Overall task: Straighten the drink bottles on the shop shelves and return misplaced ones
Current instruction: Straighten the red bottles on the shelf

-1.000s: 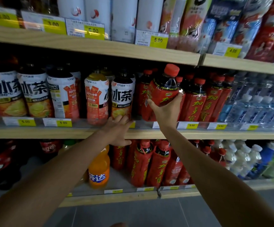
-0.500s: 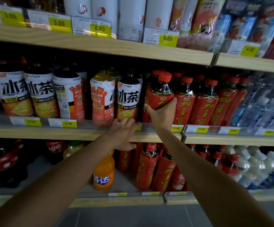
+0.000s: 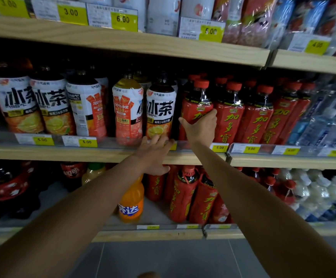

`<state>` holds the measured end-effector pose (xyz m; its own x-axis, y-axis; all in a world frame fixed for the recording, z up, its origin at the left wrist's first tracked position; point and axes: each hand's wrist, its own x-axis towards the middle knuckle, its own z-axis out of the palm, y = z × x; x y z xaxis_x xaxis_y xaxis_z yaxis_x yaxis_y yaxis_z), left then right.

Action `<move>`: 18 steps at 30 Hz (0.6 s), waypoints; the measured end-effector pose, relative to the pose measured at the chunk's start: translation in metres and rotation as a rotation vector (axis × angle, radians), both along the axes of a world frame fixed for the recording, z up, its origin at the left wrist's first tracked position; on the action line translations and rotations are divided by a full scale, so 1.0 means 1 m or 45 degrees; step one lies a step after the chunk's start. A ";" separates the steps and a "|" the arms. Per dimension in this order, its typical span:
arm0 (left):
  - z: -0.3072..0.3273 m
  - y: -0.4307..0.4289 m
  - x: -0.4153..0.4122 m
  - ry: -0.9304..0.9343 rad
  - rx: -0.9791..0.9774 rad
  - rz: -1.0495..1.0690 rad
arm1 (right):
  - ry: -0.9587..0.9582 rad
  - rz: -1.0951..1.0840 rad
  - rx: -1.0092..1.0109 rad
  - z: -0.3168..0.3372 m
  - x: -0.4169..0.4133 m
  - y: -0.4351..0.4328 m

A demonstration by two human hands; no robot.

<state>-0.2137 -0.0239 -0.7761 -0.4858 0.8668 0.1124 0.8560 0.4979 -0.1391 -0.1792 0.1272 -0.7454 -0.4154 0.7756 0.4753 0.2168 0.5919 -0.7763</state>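
On the middle shelf (image 3: 95, 154), my right hand (image 3: 200, 128) grips a red-labelled herbal tea bottle (image 3: 198, 103) with a red cap, standing upright at the left end of a row of the same red bottles (image 3: 253, 115). My left hand (image 3: 154, 154) rests flat, fingers spread, on the shelf's front edge just below a white-labelled iced tea bottle (image 3: 159, 111). More white-labelled tea bottles (image 3: 50, 105) stand to the left, some turned sideways.
The lower shelf holds an orange soda bottle (image 3: 132, 203), more red tea bottles (image 3: 183, 195), dark cola bottles (image 3: 4, 183) and water bottles (image 3: 323, 193). Clear water bottles (image 3: 329, 117) fill the middle shelf's right. The top shelf (image 3: 123, 44) carries white and pink bottles. Grey floor lies below.
My right hand has brought the red bottle down from a tilted, raised position to stand upright in the row. My left hand has stayed on the shelf edge.
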 end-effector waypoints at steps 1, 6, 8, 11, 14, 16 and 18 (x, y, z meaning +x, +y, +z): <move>0.001 0.001 0.001 -0.010 0.001 0.007 | -0.044 0.009 0.000 0.002 0.001 0.000; 0.007 0.003 0.009 -0.095 -0.025 0.051 | -0.252 0.088 0.089 0.009 0.015 0.005; 0.009 0.004 0.012 -0.134 -0.055 0.081 | -0.341 0.082 0.178 0.013 0.022 0.009; 0.013 0.006 0.016 -0.175 -0.088 0.126 | -0.443 0.063 0.282 0.017 0.033 0.016; 0.016 0.008 0.018 -0.184 -0.091 0.164 | -0.530 0.091 0.361 0.015 0.045 0.020; 0.016 0.010 0.020 -0.166 -0.092 0.182 | -0.576 0.112 0.447 0.010 0.055 0.021; 0.017 0.013 0.021 -0.113 -0.076 0.197 | -0.613 0.137 0.553 0.005 0.064 0.023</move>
<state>-0.1923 -0.0105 -0.7586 -0.6196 0.7848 0.0140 0.7801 0.6177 -0.0998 -0.1149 0.1503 -0.7403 -0.7243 0.4971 0.4778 0.4023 0.8675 -0.2927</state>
